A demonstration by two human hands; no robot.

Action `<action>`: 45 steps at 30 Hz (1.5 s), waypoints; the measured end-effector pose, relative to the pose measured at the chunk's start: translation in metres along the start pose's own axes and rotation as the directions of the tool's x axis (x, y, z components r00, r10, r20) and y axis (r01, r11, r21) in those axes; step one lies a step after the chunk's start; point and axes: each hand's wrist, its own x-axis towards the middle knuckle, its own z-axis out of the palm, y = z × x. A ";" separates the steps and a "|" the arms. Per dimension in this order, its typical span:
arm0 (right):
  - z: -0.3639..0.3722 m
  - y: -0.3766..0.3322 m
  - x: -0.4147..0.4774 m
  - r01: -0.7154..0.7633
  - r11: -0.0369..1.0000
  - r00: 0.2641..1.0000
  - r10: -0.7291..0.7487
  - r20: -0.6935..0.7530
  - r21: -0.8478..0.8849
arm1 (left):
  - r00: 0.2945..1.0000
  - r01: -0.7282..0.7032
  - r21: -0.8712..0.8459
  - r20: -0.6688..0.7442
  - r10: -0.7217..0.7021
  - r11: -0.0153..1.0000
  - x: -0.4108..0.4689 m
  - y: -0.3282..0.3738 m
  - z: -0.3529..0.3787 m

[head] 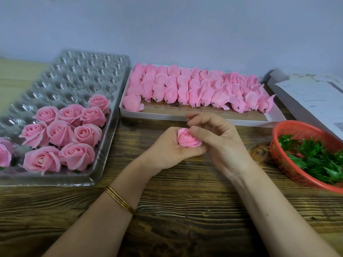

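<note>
The rose (188, 140) sits at the centre of the frame, between the two hands and above the surface (185, 210). The left hand (167, 147) comes in from the lower left and wraps its curled fingers round the base. This buries the stem end in the fist, so the rose's axis runs up out of the fist and the bloom faces up toward the camera. The right hand (220, 145) reaches in from the right, its thumb and forefinger pinching the outer petal at the bloom's upper right edge. Its other fingers are loosely curled above.

The tray (104, 169) lies to the left, nearer the left hand. The basket (278, 145) lies to the right, nearer the right hand. If the rose is to go to the tray, the move is probably a short carry left by the hand already gripping it.

By count:
- One rose is in hand.
- Nine opened roses (59, 132) are whole in the tray, with at least one more cut off by the left edge. Most cups behind them are empty.
- One box (185, 117) in the upper middle holds several dozen closed buds (194, 95), packed too tightly to count.
- One basket holds a heap of green leaves (315, 156).
- A few papers (311, 97) lie at the upper right.
</note>
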 end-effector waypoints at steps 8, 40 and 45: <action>0.001 0.007 0.000 -0.003 0.995 0.996 0.011 0.091 -0.095 | 1.000 -0.008 0.033 0.016 0.007 0.999 -0.002 0.005 0.003; -0.010 0.010 0.009 -0.191 0.979 0.979 0.195 -0.055 0.075 | 0.998 0.048 -0.032 0.033 -0.047 0.998 0.000 0.004 0.001; -0.007 0.011 0.008 -0.248 0.967 0.968 0.249 -0.024 0.054 | 0.997 0.047 -0.016 0.058 -0.046 0.999 -0.002 0.005 0.001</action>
